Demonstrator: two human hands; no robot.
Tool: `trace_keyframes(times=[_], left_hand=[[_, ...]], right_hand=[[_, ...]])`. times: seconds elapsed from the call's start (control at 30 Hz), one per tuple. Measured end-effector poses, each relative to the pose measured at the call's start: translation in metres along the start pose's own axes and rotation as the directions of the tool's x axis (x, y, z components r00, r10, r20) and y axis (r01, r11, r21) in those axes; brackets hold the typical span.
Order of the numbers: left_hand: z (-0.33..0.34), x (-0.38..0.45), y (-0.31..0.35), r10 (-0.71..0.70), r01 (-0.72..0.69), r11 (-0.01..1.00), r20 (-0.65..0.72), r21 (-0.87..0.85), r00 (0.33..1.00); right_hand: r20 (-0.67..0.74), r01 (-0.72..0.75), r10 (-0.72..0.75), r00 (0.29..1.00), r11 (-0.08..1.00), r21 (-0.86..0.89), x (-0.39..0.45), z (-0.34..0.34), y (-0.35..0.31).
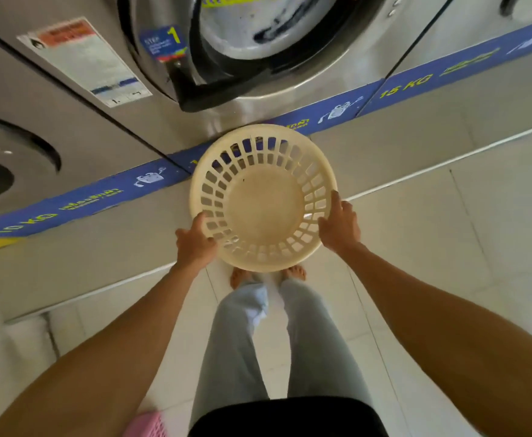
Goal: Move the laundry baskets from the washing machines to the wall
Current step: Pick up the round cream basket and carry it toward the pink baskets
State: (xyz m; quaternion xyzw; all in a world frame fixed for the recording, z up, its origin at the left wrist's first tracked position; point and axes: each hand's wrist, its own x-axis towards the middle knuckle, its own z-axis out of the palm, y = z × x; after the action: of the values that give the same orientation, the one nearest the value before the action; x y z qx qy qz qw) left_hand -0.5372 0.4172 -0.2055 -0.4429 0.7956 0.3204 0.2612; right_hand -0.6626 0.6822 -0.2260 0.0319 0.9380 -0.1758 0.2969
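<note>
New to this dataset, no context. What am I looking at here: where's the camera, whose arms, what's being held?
There is no robot: one wide-angle camera on a person's head looks forward and down, so the arms are the wearer's own. Both hands grip the rim of a round cream laundry basket, which is empty: the left hand on its near-left edge, the right hand on its right edge. Ahead stands a row of steel washing machines with a blue strip along the base. Below are the wearer's legs and bare feet on pale tiles. A pink object shows at the bottom edge.

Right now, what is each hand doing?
Left hand: closed on the basket rim.
Right hand: closed on the basket rim.
</note>
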Motion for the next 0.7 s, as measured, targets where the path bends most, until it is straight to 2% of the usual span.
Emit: trace_keyframes(times=[0.23,0.37,0.47,0.53,0.7], left_hand=[[0.053,0.094,-0.020,-0.036,0.034,0.999,-0.073,-0.023,0.997],[0.057,0.110,-0.030,0.018,-0.015,0.999,-0.077,0.050,0.997],[0.048,0.103,-0.035,0.076,-0.069,0.992,-0.064,0.110,0.995],[0.035,0.088,-0.036,0.031,-0.025,0.992,-0.046,0.120,0.998],[-0.002,0.013,-0.026,-0.160,0.158,0.987,0.058,0.034,0.985]], right_hand=[[0.007,-0.014,0.013,1.000,0.997,0.075,0.083,0.046,0.024],[-0.021,0.055,-0.054,0.998,0.996,0.064,0.103,0.053,0.032],[-0.046,0.034,-0.031,0.998,0.997,0.070,0.101,0.044,0.033],[-0.042,0.010,-0.009,0.999,1.000,0.017,0.091,0.029,0.030],[0.107,0.031,-0.020,0.994,0.995,-0.100,0.041,-0.018,0.025]])
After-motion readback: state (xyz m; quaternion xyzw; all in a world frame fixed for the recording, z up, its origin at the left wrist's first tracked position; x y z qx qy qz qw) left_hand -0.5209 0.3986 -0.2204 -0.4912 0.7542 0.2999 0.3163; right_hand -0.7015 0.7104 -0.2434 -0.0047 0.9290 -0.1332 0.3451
